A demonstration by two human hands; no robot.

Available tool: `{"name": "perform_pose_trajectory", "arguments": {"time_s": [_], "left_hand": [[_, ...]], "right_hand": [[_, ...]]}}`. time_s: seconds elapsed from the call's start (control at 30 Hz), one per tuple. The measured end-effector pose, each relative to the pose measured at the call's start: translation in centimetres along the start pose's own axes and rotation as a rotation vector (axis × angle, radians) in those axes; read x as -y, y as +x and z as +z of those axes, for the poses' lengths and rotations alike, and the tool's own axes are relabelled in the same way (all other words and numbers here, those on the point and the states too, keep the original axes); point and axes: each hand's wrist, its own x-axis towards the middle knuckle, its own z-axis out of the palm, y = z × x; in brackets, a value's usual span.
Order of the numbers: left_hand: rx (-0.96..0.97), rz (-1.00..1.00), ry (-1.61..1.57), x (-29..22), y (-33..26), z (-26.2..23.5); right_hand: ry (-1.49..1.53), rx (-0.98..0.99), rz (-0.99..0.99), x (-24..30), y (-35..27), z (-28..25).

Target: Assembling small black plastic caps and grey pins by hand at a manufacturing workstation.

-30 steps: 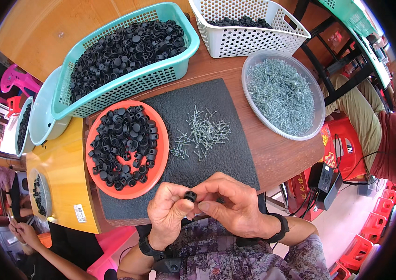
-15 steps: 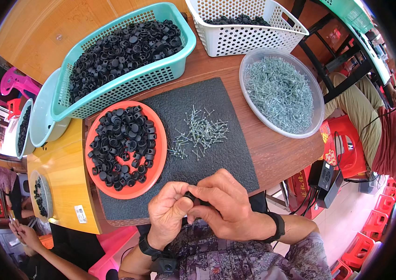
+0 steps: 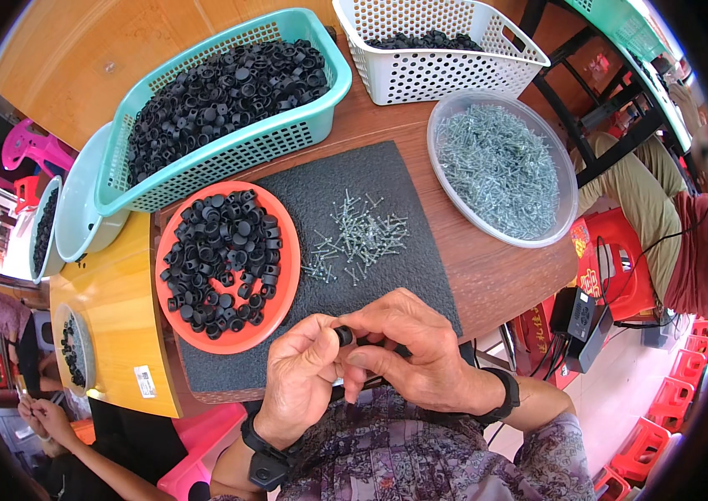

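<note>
A small black plastic cap (image 3: 343, 336) is pinched at the fingertips of my left hand (image 3: 299, 380), in front of my chest. My right hand (image 3: 412, 355) meets it there, its thumb and forefinger closed around the cap's right side. Dark bits show between the right fingers, too shadowed to name. Both hands are over the near edge of a dark grey mat (image 3: 404, 188). On the mat lies a loose heap of silver screws (image 3: 364, 236). Left of it, an orange-red plate (image 3: 228, 344) holds many black caps (image 3: 220, 242).
Behind stand a teal basket (image 3: 220, 138) heaped with black caps and a white basket (image 3: 446, 73) with black parts. A clear round tub (image 3: 571, 179) full of screws is at the right. Pale basins (image 3: 86, 217) stand left. Other people sit on both sides.
My right fingers have shifted and spread a little, so the cap's end shows more between both hands. The left hand stays nearly in place. Plate, screws and baskets look unchanged.
</note>
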Motion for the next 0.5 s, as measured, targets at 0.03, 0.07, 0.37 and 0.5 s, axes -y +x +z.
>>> {"name": "perform_pose_trajectory", "arguments": {"time_s": [0.03,0.07,0.37,0.5], "left_hand": [[0.001,0.001,0.001,-0.2,-0.1,0.1],[0.022,-0.034,0.012,-0.5,-0.1,0.2],[0.097,-0.088,-0.047,-0.6,-0.2,0.2],[0.065,-0.111,0.028,0.0,-0.1,0.3]], "right_hand": [[0.0,0.0,-0.002,0.0,0.1,-0.1],[-0.022,0.012,-0.02,-0.2,0.2,-0.2],[0.332,0.087,0.364,-1.0,-0.2,-1.2],[0.224,0.094,0.325,-0.7,-0.4,-1.5]]}}
